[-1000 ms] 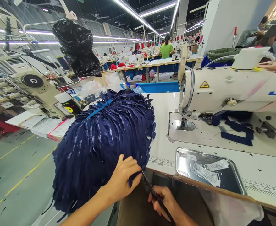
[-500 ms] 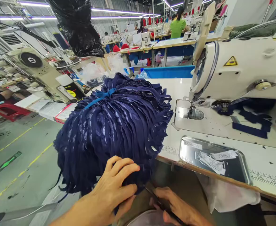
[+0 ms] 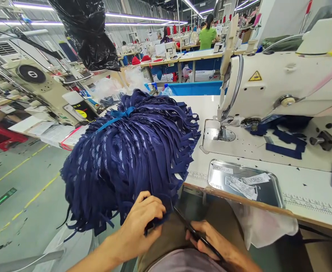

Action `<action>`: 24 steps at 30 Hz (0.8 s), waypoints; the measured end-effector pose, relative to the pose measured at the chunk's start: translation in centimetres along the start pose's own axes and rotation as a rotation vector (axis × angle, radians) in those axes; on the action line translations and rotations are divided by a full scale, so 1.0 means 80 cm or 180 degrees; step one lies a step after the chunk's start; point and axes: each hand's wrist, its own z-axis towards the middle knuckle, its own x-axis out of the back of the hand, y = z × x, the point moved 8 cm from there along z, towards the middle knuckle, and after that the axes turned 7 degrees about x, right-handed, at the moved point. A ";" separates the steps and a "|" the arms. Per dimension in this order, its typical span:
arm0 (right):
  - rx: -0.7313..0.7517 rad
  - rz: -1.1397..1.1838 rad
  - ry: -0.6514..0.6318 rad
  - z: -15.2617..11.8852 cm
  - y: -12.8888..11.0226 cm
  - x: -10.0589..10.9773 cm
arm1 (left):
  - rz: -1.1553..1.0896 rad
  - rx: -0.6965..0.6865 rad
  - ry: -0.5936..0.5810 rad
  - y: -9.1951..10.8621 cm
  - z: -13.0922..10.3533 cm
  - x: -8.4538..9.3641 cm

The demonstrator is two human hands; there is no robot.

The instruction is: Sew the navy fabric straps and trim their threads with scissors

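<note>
A large bundle of navy fabric strips [image 3: 143,151] with scalloped lace trim is tied near its top with a blue ribbon [image 3: 116,118]. My left hand [image 3: 143,219] is at the bundle's near lower edge, fingers bent and thumb underneath, pinching the ends of some strips. Just right of it, my right hand [image 3: 208,240] is closed around dark, slim scissors [image 3: 196,234]. Their narrow tip points up and left, close to the strip ends by my left fingers. Whether the blades touch the cloth I cannot tell.
A white sewing machine [image 3: 273,83] stands to the right on the table, with navy scraps [image 3: 286,145] under its arm. A metal tray [image 3: 273,196] with printed labels lies near the front edge. Another machine [image 3: 38,87] is at left; people work behind.
The view has shifted slightly to the right. My left fingers have drawn in closer on the strip ends, and the scissors now show more plainly, tip close to the cloth.
</note>
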 end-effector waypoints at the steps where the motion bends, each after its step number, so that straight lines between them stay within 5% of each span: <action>1: 0.0089 -0.0052 -0.0054 0.003 -0.005 0.000 | 0.0010 0.0086 -0.0039 -0.001 0.001 0.000; 7: 0.0061 -0.0184 0.0022 0.022 -0.002 0.002 | 0.0530 0.0419 -0.0055 -0.012 0.021 -0.014; 11: -0.0051 -0.0107 0.0266 0.021 0.017 0.002 | 0.0764 0.0239 0.0061 -0.010 0.033 -0.020; 18: 0.0090 0.0254 0.0296 0.014 -0.006 0.018 | 0.0937 -0.0209 0.0567 0.015 0.034 0.010; 24: 0.0147 0.0201 0.0180 0.032 -0.007 0.019 | 0.0868 -0.0271 -0.0520 0.006 0.047 -0.017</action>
